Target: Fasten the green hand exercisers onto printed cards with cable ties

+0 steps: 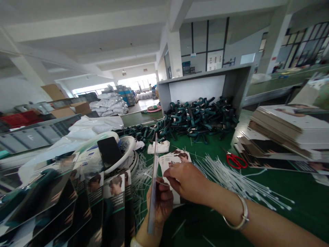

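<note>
My left hand point(164, 199) is wrapped round a flat card point(153, 192), which stands on edge and shows its narrow side. Beside it, my right hand point(189, 180) has its fingers pinched near the card, by a thin white cable tie point(162, 182) that runs across the left fingers. Whether the right fingertips grip the tie is too small to tell. Behind the hands lies a stack of printed cards point(177, 157) on the green table. A spread bundle of white cable ties point(239, 181) lies to the right, under and beyond my right forearm.
A pile of dark green clamps point(195, 118) lies before a grey bin. Red-handled scissors point(236, 160) and stacked cards point(288, 128) are at the right. Carded clamps point(95, 202) fill the left front, near a phone point(109, 151) on a white basket point(128, 147).
</note>
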A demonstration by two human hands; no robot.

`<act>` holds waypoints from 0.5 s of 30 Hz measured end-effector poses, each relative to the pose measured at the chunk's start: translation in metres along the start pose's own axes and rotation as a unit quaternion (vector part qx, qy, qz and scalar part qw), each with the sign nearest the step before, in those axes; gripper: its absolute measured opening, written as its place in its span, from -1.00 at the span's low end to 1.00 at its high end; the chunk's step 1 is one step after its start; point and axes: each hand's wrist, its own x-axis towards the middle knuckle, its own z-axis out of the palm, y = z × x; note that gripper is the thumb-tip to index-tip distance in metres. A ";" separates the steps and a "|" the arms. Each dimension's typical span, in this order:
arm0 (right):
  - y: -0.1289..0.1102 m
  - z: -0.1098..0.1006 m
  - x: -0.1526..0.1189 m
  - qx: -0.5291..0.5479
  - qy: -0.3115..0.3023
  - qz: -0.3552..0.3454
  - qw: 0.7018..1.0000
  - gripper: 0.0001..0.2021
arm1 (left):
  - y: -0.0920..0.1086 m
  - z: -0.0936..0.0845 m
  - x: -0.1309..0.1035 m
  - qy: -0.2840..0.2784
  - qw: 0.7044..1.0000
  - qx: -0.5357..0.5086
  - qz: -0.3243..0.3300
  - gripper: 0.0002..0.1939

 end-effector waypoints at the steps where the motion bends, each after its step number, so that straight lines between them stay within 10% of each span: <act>1: 0.000 0.000 0.000 0.001 -0.001 -0.004 1.000 -0.81 | 0.000 0.000 0.000 0.013 1.000 0.003 0.006 -0.97; 15: 0.010 0.017 0.002 0.174 0.085 0.022 0.981 -0.84 | 0.000 0.002 0.000 0.140 0.971 0.194 0.002 -0.78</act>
